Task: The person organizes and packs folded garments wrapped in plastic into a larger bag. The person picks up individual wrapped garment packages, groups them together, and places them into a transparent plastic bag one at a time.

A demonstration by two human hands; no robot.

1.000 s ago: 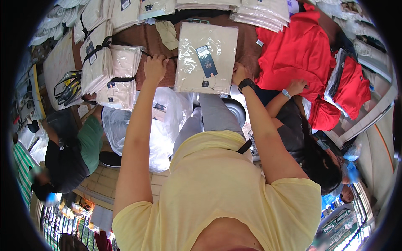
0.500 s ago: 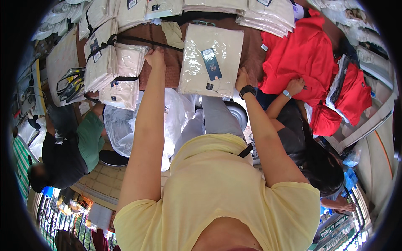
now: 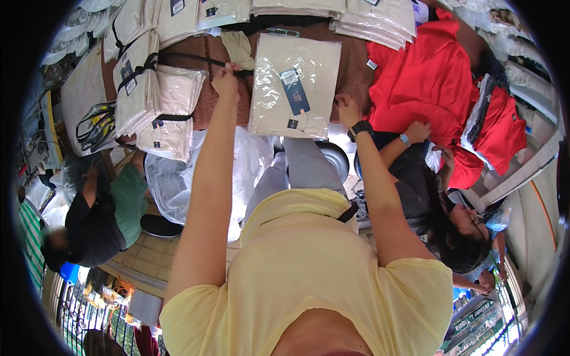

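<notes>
A beige folded garment in clear plastic (image 3: 319, 77), with a dark blue hang tag, lies on the brown cloth in front of me. To its left, my left hand (image 3: 225, 83) is closed on a black strap (image 3: 193, 58) that runs toward the tied bundles and to the packaged garment. My right hand (image 3: 349, 111), with a black wristwatch, is beside the garment's right edge. Its fingers are curled together; what they hold, if anything, is hidden. Bundles of bagged beige garments (image 3: 135, 98) tied with black straps stand on the left.
More bagged stacks (image 3: 374, 24) line the far side of the brown cloth (image 3: 205, 107). Red garments (image 3: 415, 83) spread on the right, where a co-worker's hand (image 3: 418, 132) rests. Clear plastic (image 3: 172, 178) hangs below the table edge; another person (image 3: 98, 219) is at left.
My left hand has moved slightly right and up along the strap. My right hand has shifted a little up. The co-worker at right has turned, and a second hand of theirs now shows.
</notes>
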